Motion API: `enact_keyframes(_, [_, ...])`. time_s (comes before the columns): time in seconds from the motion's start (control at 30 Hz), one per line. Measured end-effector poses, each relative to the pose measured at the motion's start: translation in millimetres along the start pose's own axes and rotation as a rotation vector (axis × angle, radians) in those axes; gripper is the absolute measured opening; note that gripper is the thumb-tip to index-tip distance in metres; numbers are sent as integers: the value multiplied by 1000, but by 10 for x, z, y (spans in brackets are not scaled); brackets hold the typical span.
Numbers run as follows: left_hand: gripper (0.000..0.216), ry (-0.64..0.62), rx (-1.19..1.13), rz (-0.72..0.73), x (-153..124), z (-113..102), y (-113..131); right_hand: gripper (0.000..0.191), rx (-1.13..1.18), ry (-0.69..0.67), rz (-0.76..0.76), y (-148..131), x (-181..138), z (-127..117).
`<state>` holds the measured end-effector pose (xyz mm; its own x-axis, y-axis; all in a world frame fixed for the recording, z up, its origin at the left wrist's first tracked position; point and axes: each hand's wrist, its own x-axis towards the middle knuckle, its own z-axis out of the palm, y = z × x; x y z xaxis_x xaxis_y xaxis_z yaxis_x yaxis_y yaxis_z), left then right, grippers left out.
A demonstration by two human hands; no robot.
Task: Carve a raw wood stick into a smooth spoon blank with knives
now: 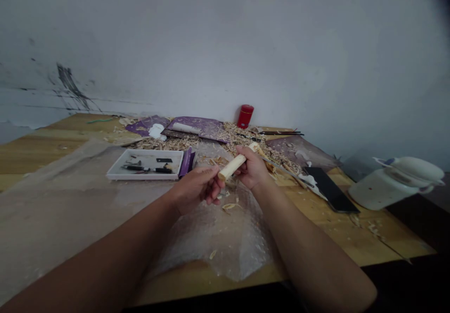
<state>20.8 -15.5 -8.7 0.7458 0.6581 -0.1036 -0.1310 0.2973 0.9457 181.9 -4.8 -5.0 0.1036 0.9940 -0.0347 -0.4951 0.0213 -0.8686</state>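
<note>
A pale wooden stick is held slantwise above the table between both hands. My right hand is closed around its upper part. My left hand pinches the stick's lower end with curled fingers. Whether the left hand also holds a small blade is hidden. Under the hands lies a sheet of bubble wrap with a few wood chips on it.
A white tray with small carving tools sits to the left. Wood shavings and purple sheets cover the back, near a red cup. A black phone and white kettle lie to the right.
</note>
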Motion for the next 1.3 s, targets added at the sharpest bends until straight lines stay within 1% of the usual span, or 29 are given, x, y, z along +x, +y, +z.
enact_keyframes(0.07, [35, 25, 52, -15, 15, -6, -1, 30, -74, 44, -29, -1, 8, -3])
enact_keyframes(0.17, [35, 98, 224, -64, 47, -20, -18, 26, -173, 66, -54, 7, 6, -6])
enact_keyframes(0.23, [37, 85, 359, -73, 59, -16, -36, 24, -249, 35, -44, 27, -8, -4])
enact_keyframes(0.3, [37, 41, 470, -26, 54, 8, -54, 25, -361, -15, -35, 57, -33, 6])
enact_keyframes(0.37, [34, 26, 534, 26, 41, 45, -74, 27, -445, -70, -38, 90, -63, 26])
enact_keyframes(0.43, [31, 53, 544, 58, 30, 75, -92, 29, -466, -129, -37, 112, -87, 48])
enact_keyframes(0.53, [28, 110, 487, 86, 35, 75, -93, 31, -475, -206, -50, 107, -97, 65])
enact_keyframes(0.63, [28, 160, 278, 105, 48, 38, -52, 33, -509, -278, -90, 67, -84, 62])
enact_keyframes(0.7, [28, 131, 107, 128, 46, 19, -15, 32, -549, -330, -105, 48, -85, 68])
enact_keyframes(0.8, [28, 29, -97, 147, 24, 22, 29, 29, -553, -380, -83, 54, -119, 105])
enact_keyframes(0.9, [27, -9, -207, 142, -3, 44, 54, 29, -495, -353, -91, 72, -155, 138])
enact_keyframes(1.0, [26, -9, -247, 156, -13, 46, 72, 28, -507, -232, -231, 62, -151, 127])
enact_keyframes(1.07, [24, 33, -252, 215, -5, 28, 80, 29, -528, -179, -296, 43, -137, 106])
enact_keyframes(1.1, [23, 73, -246, 260, 2, 14, 83, 30, -533, -180, -296, 35, -134, 99])
enact_keyframes(1.2, [20, 233, -201, 410, 20, -28, 87, 31, -516, -282, -187, 34, -153, 107])
enact_keyframes(1.23, [20, 262, -176, 438, 23, -37, 88, 30, -502, -333, -138, 42, -166, 118])
enact_keyframes(1.3, [24, 268, -119, 467, 22, -43, 87, 28, -451, -408, -68, 63, -190, 141])
